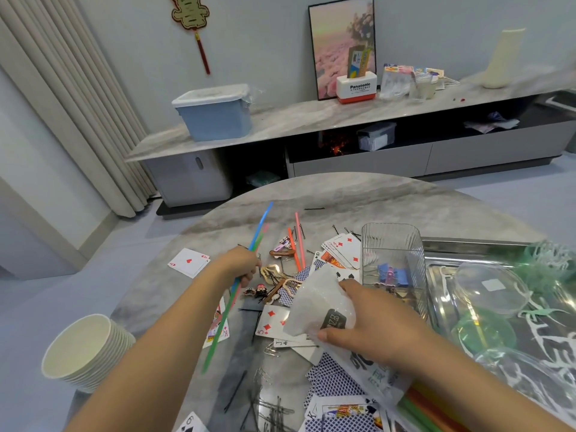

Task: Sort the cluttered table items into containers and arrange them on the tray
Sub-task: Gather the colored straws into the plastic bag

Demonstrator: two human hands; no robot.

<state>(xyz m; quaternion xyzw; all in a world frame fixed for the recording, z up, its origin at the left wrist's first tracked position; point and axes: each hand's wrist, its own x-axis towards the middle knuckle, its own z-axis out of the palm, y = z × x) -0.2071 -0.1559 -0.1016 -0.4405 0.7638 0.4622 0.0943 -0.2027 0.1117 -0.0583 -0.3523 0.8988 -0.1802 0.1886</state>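
Two loose straws, one clear bin, one paper-cup stack

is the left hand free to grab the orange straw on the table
Probably not yet. The left hand already grips a bundle of straws, so its fingers are full. The orange straw itself lies uncovered just beyond it.

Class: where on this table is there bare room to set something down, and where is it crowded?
Bare: the far table beyond the straws, and the left between the lone ace and paper cups. Crowded: the middle, cards and hairpins; the tray is full.
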